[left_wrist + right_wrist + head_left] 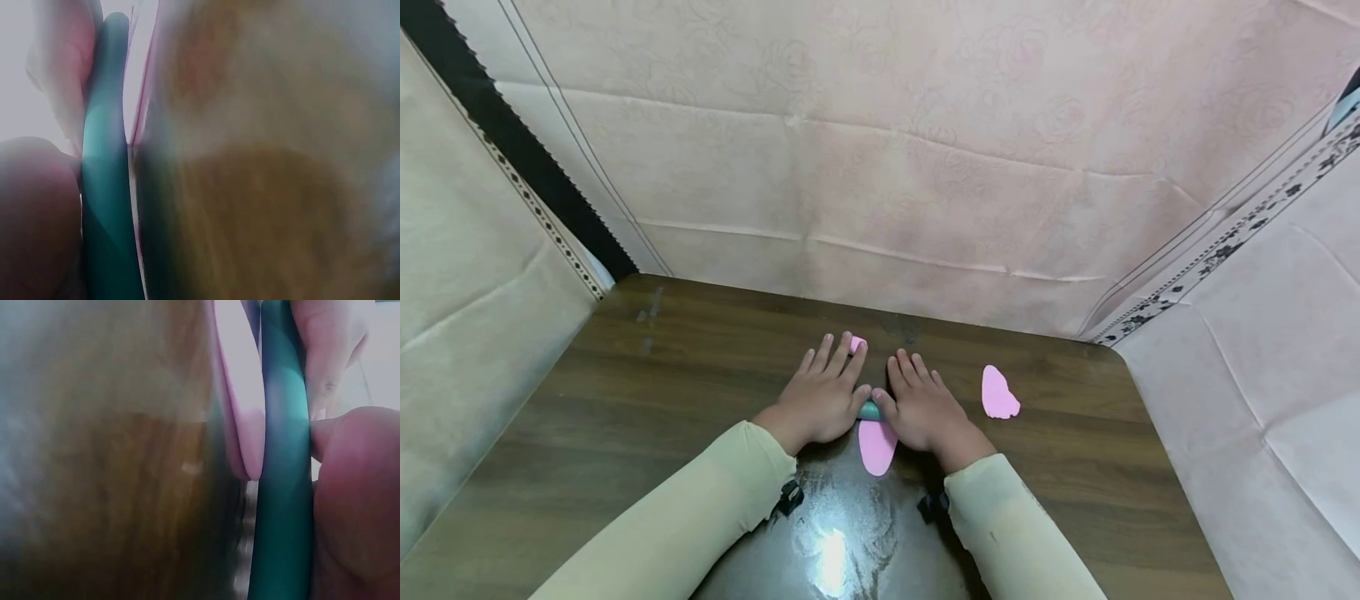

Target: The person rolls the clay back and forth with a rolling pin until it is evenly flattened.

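Note:
A green rolling pin (870,411) lies across a flat pink sheet of what looks like modelling clay (877,450). My left hand (820,398) rests on the pin's left part, fingers stretched forward. On its right part lies my right hand (927,414), also with straight fingers; the two thumbs nearly meet above the middle. Both hands hide most of the pin. A bit of pink (857,344) shows beyond the left fingers. In the left wrist view the pin (106,162) runs under the hand, and the right wrist view shows it (284,462) against the pink sheet's edge (247,419).
Another flat pink piece (998,393) with a ragged end lies to the right on the brown wooden table (700,358). Pale patterned cloth (865,167) hangs behind the table and along both sides. A bright glare (831,558) shows on the shiny surface near me.

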